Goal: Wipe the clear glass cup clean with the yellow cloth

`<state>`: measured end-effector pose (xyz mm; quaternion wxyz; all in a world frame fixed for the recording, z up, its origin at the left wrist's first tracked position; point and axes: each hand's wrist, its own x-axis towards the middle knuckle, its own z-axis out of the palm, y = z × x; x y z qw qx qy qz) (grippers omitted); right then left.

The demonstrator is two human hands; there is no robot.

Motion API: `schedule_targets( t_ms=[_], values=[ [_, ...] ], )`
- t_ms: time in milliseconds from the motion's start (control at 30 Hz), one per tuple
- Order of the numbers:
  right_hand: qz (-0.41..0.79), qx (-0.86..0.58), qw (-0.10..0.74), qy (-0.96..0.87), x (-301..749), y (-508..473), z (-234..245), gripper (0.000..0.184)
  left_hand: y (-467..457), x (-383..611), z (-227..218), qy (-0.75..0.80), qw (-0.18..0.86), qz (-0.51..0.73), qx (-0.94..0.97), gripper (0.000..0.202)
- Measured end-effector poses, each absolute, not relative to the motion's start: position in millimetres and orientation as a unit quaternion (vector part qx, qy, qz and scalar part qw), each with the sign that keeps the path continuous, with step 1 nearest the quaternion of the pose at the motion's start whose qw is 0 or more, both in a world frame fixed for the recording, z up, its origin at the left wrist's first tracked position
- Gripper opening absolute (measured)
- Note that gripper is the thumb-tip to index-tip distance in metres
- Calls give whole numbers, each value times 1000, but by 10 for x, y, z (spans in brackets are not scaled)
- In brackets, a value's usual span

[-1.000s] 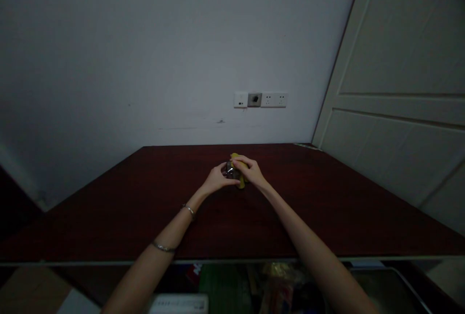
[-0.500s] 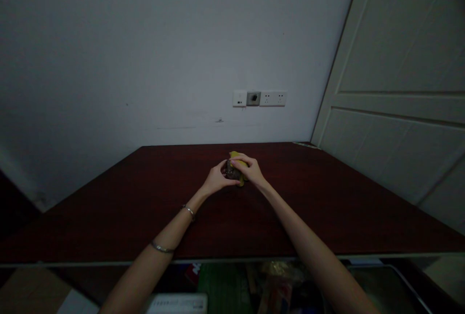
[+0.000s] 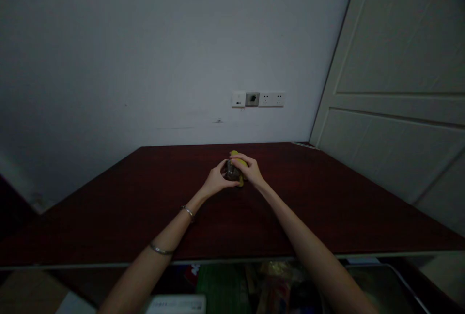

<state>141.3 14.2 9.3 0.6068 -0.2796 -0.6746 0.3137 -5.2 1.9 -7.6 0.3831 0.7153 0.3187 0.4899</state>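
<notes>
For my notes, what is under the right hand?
A yellow item shows around the right hand's fingers, beside a dark shiny object in the left hand. Its covered part cannot be seen.

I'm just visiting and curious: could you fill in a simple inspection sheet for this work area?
Surface: dark red table, dimly lit.
Things in hand: dark glossy item, with a yellow item against it; exact kinds unclear.
Clutter: green item and white object below the table's near edge, among other things.
Hands: left hand curls around the dark glossy item; right hand grips the yellow item.
Cables: nothing seen.
Surroundings: pale wall with sockets behind; panelled white surface at right.
</notes>
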Motion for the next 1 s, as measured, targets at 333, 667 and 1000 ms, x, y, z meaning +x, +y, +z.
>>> schedule_targets(
  t_ms=[333, 667, 1000],
  values=[
    [374, -304, 615, -624, 1400, 231, 45, 30, -51, -27, -42, 307, 361, 467, 746, 85],
    [272, -270, 614, -690, 1405, 69, 87, 19, -66, -42, -5, 341, 297, 459, 765, 80],
    [345, -313, 606, -644, 1361, 152, 69, 29, -57, -34, -23, 323, 305, 465, 765, 88]
  ],
)
